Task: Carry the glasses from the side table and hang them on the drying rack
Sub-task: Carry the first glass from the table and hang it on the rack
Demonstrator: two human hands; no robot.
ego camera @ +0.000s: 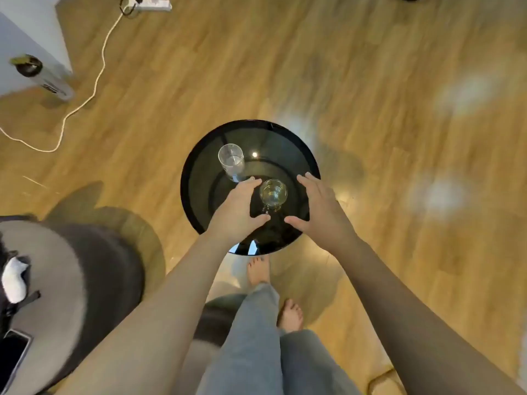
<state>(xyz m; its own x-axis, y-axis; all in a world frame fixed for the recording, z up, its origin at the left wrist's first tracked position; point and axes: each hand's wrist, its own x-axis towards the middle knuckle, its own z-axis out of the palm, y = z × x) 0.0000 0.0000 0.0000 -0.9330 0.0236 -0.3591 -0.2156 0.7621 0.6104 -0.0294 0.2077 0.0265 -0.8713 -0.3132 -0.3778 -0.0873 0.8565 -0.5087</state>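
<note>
A round black side table (196, 155) stands on the wooden floor in the middle of the head view. Two clear glasses are on it. A tall straight glass (231, 161) is upright at the left of the top. A shorter stemmed glass (273, 194) stands nearer me, at the centre. My left hand (238, 212) hovers just left of the stemmed glass, fingers spread, holding nothing. My right hand (316, 208) is just right of it, also spread and empty. Neither hand touches a glass. No drying rack is in view.
A grey round pouf (71, 280) sits at lower left with a phone (12, 357) and a white item on it. A white cable (98, 78) runs from a power strip (149, 4) across the floor at upper left. My bare feet stand right behind the table.
</note>
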